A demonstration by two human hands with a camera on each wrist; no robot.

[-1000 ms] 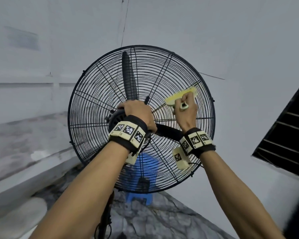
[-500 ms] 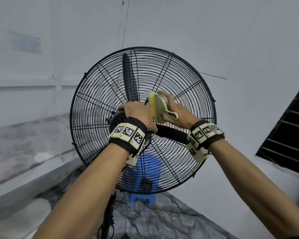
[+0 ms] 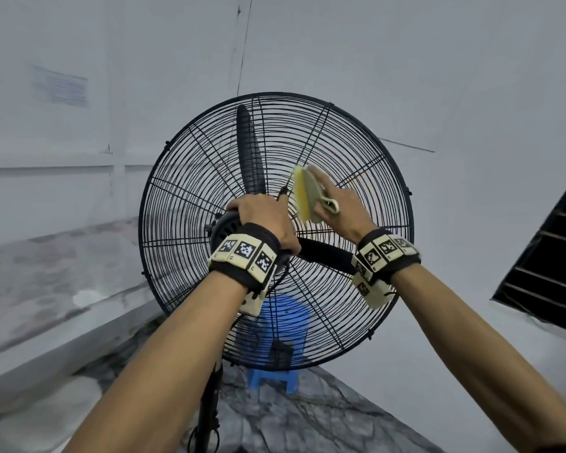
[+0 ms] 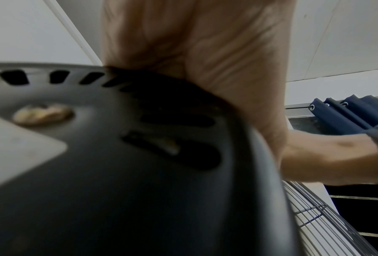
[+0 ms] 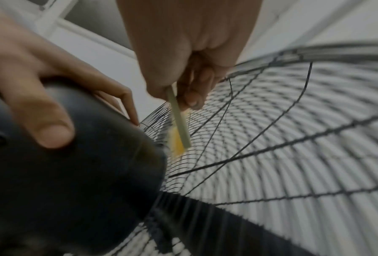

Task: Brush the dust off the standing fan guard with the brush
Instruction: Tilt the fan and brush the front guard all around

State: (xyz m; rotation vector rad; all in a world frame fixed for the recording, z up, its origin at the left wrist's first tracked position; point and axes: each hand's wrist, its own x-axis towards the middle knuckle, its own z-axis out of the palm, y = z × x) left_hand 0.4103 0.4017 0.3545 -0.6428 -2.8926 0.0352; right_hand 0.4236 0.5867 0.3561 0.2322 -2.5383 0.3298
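A black standing fan shows its round wire guard (image 3: 356,178) from behind, black blades inside. My left hand (image 3: 262,217) grips the black motor housing (image 3: 224,223) at the hub; in the left wrist view the palm (image 4: 194,52) lies over the housing (image 4: 118,155). My right hand (image 3: 337,204) holds a pale green brush with yellow bristles (image 3: 303,194), bristles against the guard wires just right of the hub. The right wrist view shows the brush (image 5: 179,128) edge-on beside the housing (image 5: 74,173), with the guard (image 5: 293,155) spreading right.
A blue plastic stool (image 3: 281,325) stands behind the fan, seen through the guard. The fan pole (image 3: 209,410) drops to a marbled floor. Grey walls close in at left and right, with a dark barred window (image 3: 553,266) at right.
My right hand has swept the brush from the guard's upper right in toward the hub and turned it on edge. The left hand has stayed on the motor housing.
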